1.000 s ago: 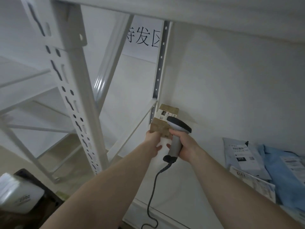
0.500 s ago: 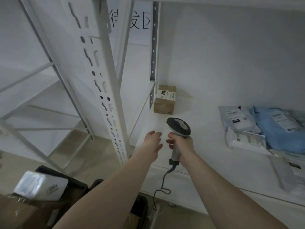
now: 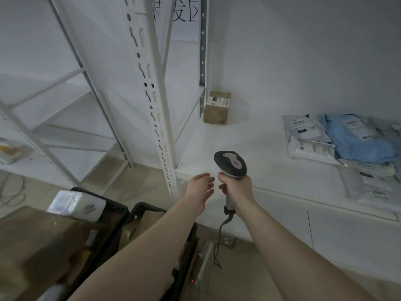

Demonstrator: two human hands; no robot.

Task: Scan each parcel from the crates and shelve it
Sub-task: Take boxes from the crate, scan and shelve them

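Parcel box stands shelved at the back corner of the shelf, well apart from both hands, so with the right hand gripping the scanner and the left hand empty, fingers relaxed, the next move is likely fetching another parcel from the crate.

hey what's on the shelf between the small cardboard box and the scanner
Nothing: the head view shows only bare white shelf between the cardboard box and the scanner.
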